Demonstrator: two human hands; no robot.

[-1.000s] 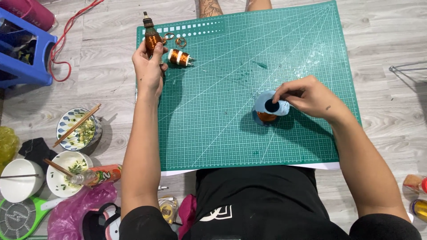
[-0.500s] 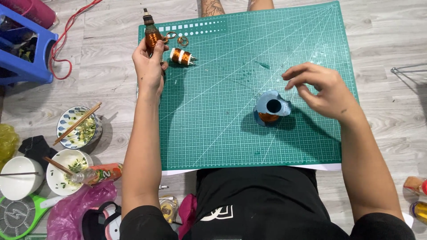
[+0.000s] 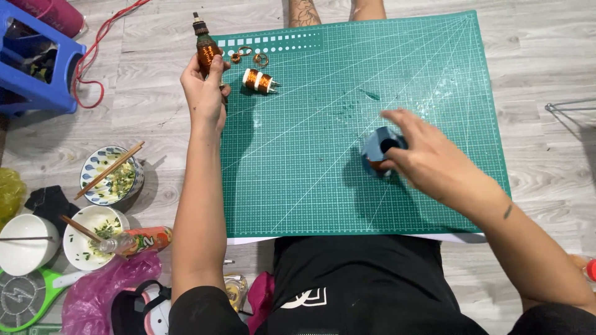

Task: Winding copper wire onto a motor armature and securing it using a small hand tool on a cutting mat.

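My left hand [image 3: 203, 96] is at the upper left corner of the green cutting mat [image 3: 323, 186], holding a copper-wound motor armature [image 3: 205, 51] upright by its lower end. A second, smaller copper-wound part [image 3: 261, 80] lies on the mat just to its right, with two small brass rings [image 3: 249, 57] above it. My right hand [image 3: 434, 161], motion-blurred, sits mid-right on the mat. Its fingers and thumb close around a blue cylindrical housing [image 3: 377, 146] with a dark hole in its top and an orange base.
To the left on the wooden floor are bowls with chopsticks [image 3: 110, 175], a white bowl [image 3: 25, 243], a lying bottle [image 3: 139, 240], a pink bag [image 3: 99, 291], a blue stool [image 3: 37, 68] and a red cable [image 3: 93, 62]. Another person's legs [image 3: 335, 11] are at the mat's far edge.
My right hand lifted off the blue housing to its right, then came back down and closed on it. My left hand has kept the armature in the same place.
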